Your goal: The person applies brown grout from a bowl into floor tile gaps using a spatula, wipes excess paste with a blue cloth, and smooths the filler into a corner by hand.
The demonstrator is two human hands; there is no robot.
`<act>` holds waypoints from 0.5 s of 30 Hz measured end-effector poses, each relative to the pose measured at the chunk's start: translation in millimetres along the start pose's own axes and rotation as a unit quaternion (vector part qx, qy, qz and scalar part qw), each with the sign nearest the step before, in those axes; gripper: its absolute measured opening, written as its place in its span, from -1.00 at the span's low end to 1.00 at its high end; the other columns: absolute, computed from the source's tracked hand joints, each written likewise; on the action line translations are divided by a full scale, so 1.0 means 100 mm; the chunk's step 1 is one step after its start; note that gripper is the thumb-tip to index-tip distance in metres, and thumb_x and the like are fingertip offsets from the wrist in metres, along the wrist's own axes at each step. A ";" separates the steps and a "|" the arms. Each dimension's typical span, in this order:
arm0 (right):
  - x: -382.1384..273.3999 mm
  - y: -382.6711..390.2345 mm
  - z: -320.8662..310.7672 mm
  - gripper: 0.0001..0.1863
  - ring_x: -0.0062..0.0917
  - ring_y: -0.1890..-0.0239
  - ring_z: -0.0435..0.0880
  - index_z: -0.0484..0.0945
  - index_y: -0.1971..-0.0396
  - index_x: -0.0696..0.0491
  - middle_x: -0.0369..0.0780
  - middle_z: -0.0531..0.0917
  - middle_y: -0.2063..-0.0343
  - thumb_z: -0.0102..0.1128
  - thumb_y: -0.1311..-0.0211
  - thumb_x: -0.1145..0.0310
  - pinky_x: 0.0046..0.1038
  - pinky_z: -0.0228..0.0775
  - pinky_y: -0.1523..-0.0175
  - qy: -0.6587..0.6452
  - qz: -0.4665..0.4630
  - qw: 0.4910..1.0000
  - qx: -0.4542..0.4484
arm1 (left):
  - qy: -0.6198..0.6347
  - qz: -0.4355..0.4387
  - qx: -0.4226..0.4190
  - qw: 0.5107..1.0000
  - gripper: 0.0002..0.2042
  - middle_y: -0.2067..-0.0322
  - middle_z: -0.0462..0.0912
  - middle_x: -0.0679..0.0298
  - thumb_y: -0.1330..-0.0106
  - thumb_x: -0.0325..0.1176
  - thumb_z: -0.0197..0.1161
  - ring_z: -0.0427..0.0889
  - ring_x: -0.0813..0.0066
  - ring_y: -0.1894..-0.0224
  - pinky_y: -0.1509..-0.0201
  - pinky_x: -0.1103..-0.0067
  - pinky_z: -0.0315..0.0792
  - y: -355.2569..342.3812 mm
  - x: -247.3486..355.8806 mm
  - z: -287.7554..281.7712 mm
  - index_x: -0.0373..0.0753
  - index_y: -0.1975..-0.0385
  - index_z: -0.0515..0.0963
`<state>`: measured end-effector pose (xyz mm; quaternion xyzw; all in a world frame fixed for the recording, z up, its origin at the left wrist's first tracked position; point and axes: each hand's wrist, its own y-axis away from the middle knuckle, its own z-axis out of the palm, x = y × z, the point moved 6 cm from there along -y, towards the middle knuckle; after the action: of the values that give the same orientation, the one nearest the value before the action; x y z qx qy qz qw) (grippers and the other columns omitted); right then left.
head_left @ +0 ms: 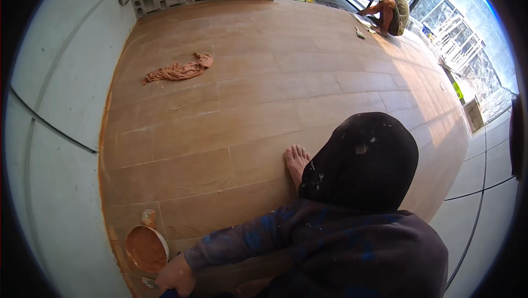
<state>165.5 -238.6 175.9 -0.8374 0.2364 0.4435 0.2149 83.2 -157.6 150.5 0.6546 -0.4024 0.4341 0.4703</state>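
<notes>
My left hand (177,276) is low at the bottom edge, closed, its fingers curled down. What it grips, if anything, is hidden, though a bit of dark blue shows beneath it. Just beyond it a round bowl (166,249) with a pale outside holds reddish-brown paste. A small smeared lump (148,218) lies on the floor against the bowl's far side, and a small greyish piece (148,282) lies close to my fingers. My right hand does not show. Part of a skin-coloured shape at the lower edge is too shadowed to tell.
Wood-look tiles (258,111) cover the floor, meeting a pale wall (60,105) along a reddish-brown joint. A crumpled orange-brown cloth (179,71) lies further off. My bent knee (360,160) and bare foot (297,161) occupy the middle. Another person (393,6) squats at the far right, near a bench.
</notes>
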 end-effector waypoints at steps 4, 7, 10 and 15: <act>-0.56 0.51 -1.05 -0.85 -0.54 0.48 0.65 0.72 0.43 0.17 -0.26 0.69 0.54 0.29 -0.10 0.40 -0.36 0.49 0.32 -0.464 -0.057 0.884 0.027 | -0.009 -0.102 -0.151 0.983 -0.30 -0.37 0.37 0.09 -0.41 -0.25 0.20 0.37 0.21 -0.40 -0.46 0.32 0.26 -0.02 0.02 0.37 -0.31 -0.50 0.13; -0.57 0.83 -1.89 -0.66 -0.51 0.36 0.69 0.70 0.29 0.18 -0.22 0.71 0.45 0.38 -0.22 0.16 -0.40 0.53 0.25 -0.374 -0.063 0.923 -0.068 | -0.021 -0.183 -0.227 0.956 -0.28 -0.39 0.35 0.10 -0.39 -0.26 0.21 0.36 0.21 -0.41 -0.47 0.31 0.25 -0.03 0.03 0.43 -0.30 -0.52 0.11; 0.31 1.04 -2.50 -0.40 -0.38 0.17 0.78 0.68 0.08 0.21 -0.11 0.77 0.20 0.40 -0.27 -0.11 -0.43 0.63 0.10 -0.210 0.089 0.928 -0.295 | -0.037 -0.240 -0.265 0.933 -0.25 -0.41 0.33 0.12 -0.37 -0.28 0.22 0.35 0.21 -0.43 -0.48 0.31 0.24 -0.07 0.19 0.32 -0.29 -0.53 0.09; 3.30 2.32 -4.52 -0.17 0.03 -0.55 0.09 0.36 -0.42 -0.15 0.02 0.22 -0.50 0.35 -0.19 -0.16 0.14 0.06 -0.46 0.422 0.437 0.737 0.296 | -0.029 -0.343 -0.338 0.876 -0.20 -0.43 0.30 0.14 -0.34 -0.30 0.24 0.32 0.20 -0.44 -0.49 0.30 0.23 0.02 0.50 0.44 -0.26 -0.56 0.05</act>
<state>483.2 -748.4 94.9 -0.6373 0.7623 -0.0021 0.1124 104.9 -206.8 190.7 0.5649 -0.2889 0.0637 0.7703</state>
